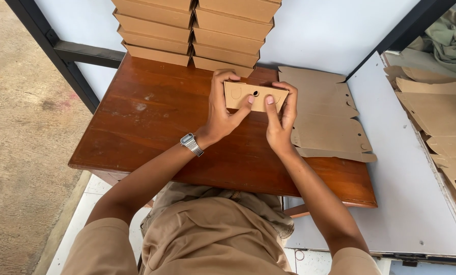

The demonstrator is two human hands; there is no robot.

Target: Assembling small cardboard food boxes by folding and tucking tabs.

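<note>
Both hands hold one small flat brown cardboard panel with a round punched hole (256, 96) just above the reddish-brown wooden counter (151, 127), near its far edge. The left hand (222, 114) grips the panel's left end, its fingers (222, 76) curled over the top edge and its thumb pressed on the near face. The right hand (281, 119) grips the right end the same way, fingers wrapped over the top corner and thumb flat on the face beside the hole, so the panel is pinched from both sides. A silver metal wristwatch (191, 144) sits on the left wrist. Behind the panel stand two stacks of folded brown cardboard boxes (192, 35), side by side; four boxes show in each stack, the tops cut off by the frame. To the right of the hands lies a pile of flat unfolded brown cardboard blanks (324, 117), partly overhanging a pale grey board (406, 193). More flat brown cardboard sheets (442, 122) lie at the far right; their number cannot be told.
</note>
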